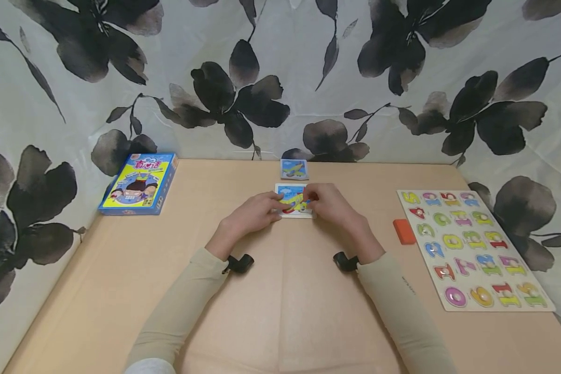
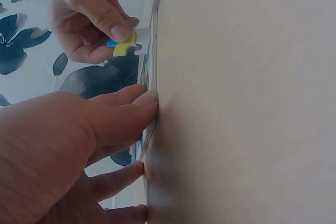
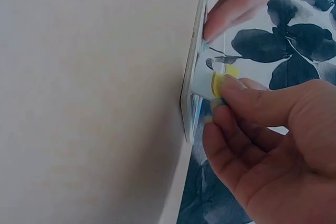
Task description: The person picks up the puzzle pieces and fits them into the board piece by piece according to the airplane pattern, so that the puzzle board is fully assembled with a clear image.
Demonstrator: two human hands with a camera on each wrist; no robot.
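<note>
A small jigsaw puzzle [image 1: 292, 193] with a yellow and blue picture lies on the table between the hands. My left hand [image 1: 251, 213] rests at its left side, thumb and forefinger touching the front edge in the left wrist view, the other fingers spread towards the table. Between thumb and fingertips, my right hand [image 1: 333, 206] pinches a yellow and blue puzzle piece [image 3: 216, 83] just above the puzzle's right part. That puzzle piece [image 2: 125, 46] looks tilted and apart from the board in the left wrist view. My right fingers cover part of the puzzle in the head view.
Behind the puzzle lies a small picture card [image 1: 294, 169]. A blue and yellow box [image 1: 137, 184] stands at the back left. On the right are a red block [image 1: 404, 231] and a board [image 1: 449, 283] of colourful shapes. A flowered cloth [image 1: 308, 104] hangs behind the table.
</note>
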